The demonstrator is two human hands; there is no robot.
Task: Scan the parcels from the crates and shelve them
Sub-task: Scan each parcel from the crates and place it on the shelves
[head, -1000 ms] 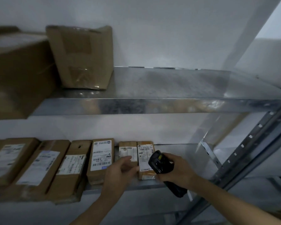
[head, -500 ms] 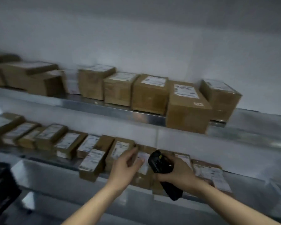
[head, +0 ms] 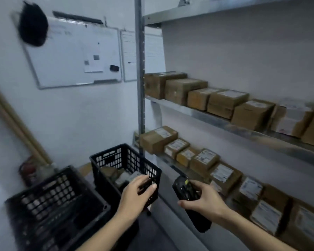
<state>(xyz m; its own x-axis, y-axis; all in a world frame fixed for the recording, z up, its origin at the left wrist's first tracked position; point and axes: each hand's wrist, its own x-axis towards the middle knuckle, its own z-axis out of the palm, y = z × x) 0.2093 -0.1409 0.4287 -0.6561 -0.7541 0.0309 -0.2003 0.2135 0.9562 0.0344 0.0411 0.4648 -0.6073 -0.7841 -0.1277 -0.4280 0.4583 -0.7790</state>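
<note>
My right hand (head: 205,199) grips a black handheld scanner (head: 187,193) in front of the lower shelf (head: 172,164). My left hand (head: 136,194) is held out with relaxed fingers over the near corner of a black plastic crate (head: 116,156) and holds nothing. Inside that crate lie several brown parcels (head: 120,176) with white labels. A second black crate (head: 49,205) stands nearer to me on the left. Rows of labelled cardboard parcels (head: 205,158) fill the lower shelf, and bigger boxes (head: 225,102) line the shelf above it.
A metal shelf upright (head: 140,87) rises just behind the far crate. Two whiteboards (head: 74,53) hang on the wall to the left. A wooden pole (head: 13,122) leans at far left, with a red object (head: 28,169) at its foot.
My view has swung left from the shelves to the crates. My left hand has left the parcels on the lower shelf and now hovers over the crate. The scanner stays in my right hand.
</note>
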